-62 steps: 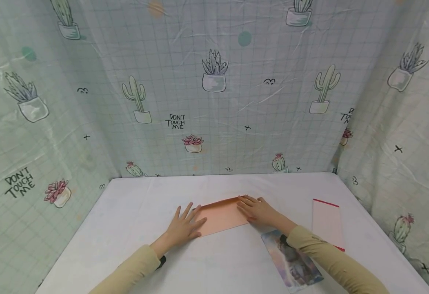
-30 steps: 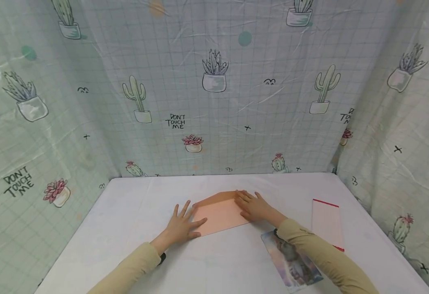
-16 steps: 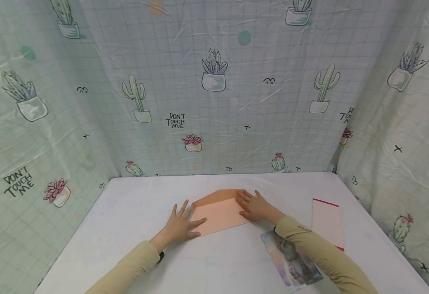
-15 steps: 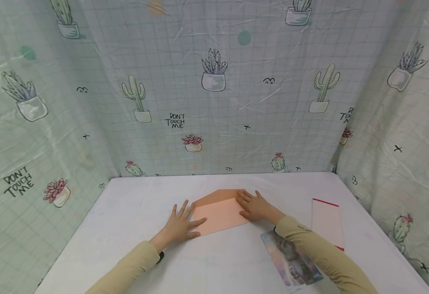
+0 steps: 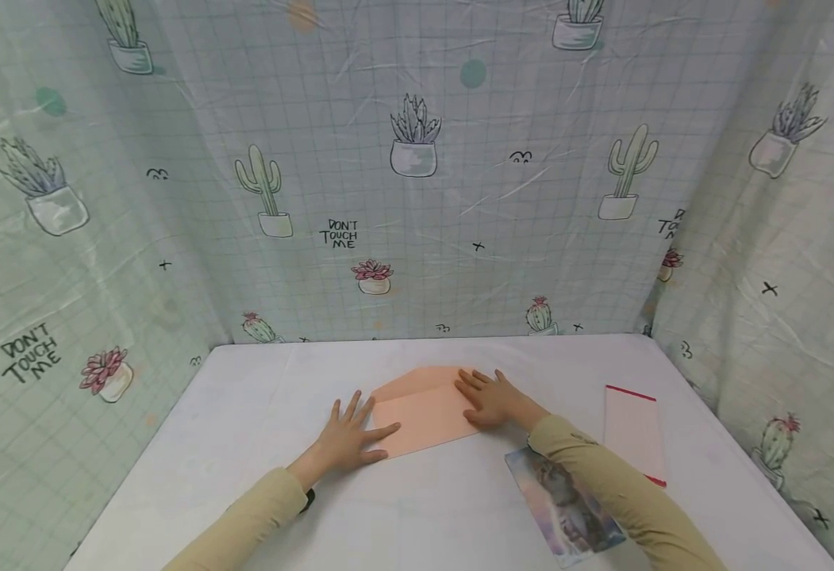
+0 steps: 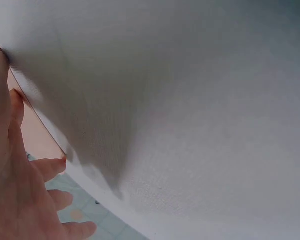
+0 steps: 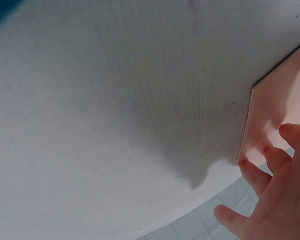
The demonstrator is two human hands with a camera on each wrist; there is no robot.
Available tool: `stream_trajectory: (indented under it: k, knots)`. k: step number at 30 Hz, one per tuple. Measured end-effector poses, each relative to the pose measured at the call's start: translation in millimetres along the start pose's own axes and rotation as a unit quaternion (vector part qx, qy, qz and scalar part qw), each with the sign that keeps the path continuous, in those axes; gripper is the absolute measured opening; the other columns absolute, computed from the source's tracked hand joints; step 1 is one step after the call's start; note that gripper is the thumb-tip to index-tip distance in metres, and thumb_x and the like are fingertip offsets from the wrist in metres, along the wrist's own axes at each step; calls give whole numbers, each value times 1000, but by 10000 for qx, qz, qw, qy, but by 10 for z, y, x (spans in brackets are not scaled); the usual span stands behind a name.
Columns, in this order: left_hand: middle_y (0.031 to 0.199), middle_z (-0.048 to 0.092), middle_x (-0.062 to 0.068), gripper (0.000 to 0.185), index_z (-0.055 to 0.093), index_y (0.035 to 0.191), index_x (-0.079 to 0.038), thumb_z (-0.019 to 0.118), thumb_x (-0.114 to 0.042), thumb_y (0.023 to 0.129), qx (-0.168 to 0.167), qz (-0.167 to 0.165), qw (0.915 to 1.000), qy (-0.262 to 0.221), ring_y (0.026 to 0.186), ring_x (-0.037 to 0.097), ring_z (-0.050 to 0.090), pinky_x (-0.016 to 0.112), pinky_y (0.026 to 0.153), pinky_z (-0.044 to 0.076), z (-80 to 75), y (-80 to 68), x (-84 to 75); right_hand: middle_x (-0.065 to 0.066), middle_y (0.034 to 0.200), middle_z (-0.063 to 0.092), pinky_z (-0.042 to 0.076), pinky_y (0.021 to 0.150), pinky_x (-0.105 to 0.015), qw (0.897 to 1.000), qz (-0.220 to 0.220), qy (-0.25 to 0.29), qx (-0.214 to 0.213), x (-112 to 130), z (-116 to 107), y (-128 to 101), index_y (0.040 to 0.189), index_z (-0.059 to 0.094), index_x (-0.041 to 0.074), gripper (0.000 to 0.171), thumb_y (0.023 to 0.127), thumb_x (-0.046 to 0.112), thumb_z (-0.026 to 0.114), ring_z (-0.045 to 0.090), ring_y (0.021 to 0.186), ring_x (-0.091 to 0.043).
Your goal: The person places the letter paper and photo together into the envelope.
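- We face a white-covered desk (image 5: 259, 412) walled in by cactus-print cloth (image 5: 417, 198).
- Our left hand (image 5: 348, 438) lies flat, fingers spread, on the left end of the peach paper envelope (image 5: 424, 412); our right hand (image 5: 495, 400) presses its right end, fingers straight.
- The envelope lies mid-desk; we judge it light, thin, easily creased and best steadied at its edges.
- Nearby: a glossy picture card (image 5: 566, 507) and a red-edged pink sleeve (image 5: 632, 432).

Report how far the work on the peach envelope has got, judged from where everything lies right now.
Done: the peach envelope lies on the white table with its flap laid open. In hand: the left hand presses its left end flat, and the right hand rests on its right end. Left: the picture card and the red-edged sleeve lie untouched outside it.
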State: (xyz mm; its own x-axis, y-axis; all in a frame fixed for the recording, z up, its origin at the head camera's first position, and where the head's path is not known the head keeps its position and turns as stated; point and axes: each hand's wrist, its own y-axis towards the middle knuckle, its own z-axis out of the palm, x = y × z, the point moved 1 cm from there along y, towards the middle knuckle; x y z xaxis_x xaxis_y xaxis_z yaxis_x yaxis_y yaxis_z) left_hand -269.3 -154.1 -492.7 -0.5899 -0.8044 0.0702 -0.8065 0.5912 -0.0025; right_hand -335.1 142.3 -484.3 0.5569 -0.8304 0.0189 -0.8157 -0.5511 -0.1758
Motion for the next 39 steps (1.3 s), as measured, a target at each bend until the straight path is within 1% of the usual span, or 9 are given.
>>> stream_trajectory:
  k: [5,14,24,27,28,31,34,35,39]
  knots:
    - [143,28,21,52,37,134,-36,40,-57,86,15,44,10000,20,132,47,18,67,97,19,26,10,22,-6,150,18,16,103,-61,10000,-35,36,11,4,-2,12,142,24,15,60,90,41,39,20,137,-30]
    - [141,30,24,52,36,134,-35,42,-55,86,-71,210,9997,-61,131,47,21,67,96,20,41,7,33,-4,150,19,16,103,-60,9998,105,147,97,0,35,42,142,23,16,62,89,43,39,20,137,-28]
    - [141,30,24,52,36,134,-36,43,-55,86,-22,176,9997,-181,130,49,19,67,97,18,42,22,43,-3,149,21,17,103,-60,9997,119,185,51,-27,23,44,142,24,18,62,88,44,40,22,136,-28]
    - [141,30,25,52,31,135,-41,37,-58,87,-174,267,9987,-389,130,50,18,68,97,16,69,7,63,-3,150,20,16,103,-60,9996,136,223,101,-24,36,45,142,24,18,62,88,45,40,21,137,-28]
    - [142,27,25,53,26,136,-44,33,-61,87,-317,351,9979,-435,131,51,14,69,97,13,130,18,88,-3,150,20,16,103,-60,9996,140,216,108,-24,40,44,142,24,19,62,88,45,40,20,137,-27]
    - [142,26,25,53,19,136,-49,26,-64,86,-396,402,9969,-549,132,50,12,69,97,11,132,8,97,-2,150,18,16,104,-59,9997,131,169,113,-34,55,41,142,22,20,61,89,45,38,19,137,-26]
    - [142,27,24,52,24,136,-45,31,-61,87,-316,343,9979,-452,131,50,13,68,98,13,103,14,87,-2,150,17,16,104,-59,9999,49,85,53,-46,60,28,143,22,20,60,90,46,37,18,138,-26]
    - [141,30,24,52,29,135,-43,35,-59,87,-165,253,9987,-408,131,49,17,67,98,16,42,4,64,-2,151,16,16,104,-59,10000,14,46,34,-50,60,23,143,21,20,60,91,46,36,17,138,-26]
    - [143,28,22,53,34,135,-37,39,-57,87,118,111,9997,-189,131,48,17,66,99,17,12,23,51,-5,150,19,18,102,-60,9997,-211,34,-135,-62,50,-5,142,25,18,58,92,45,36,19,137,-28]
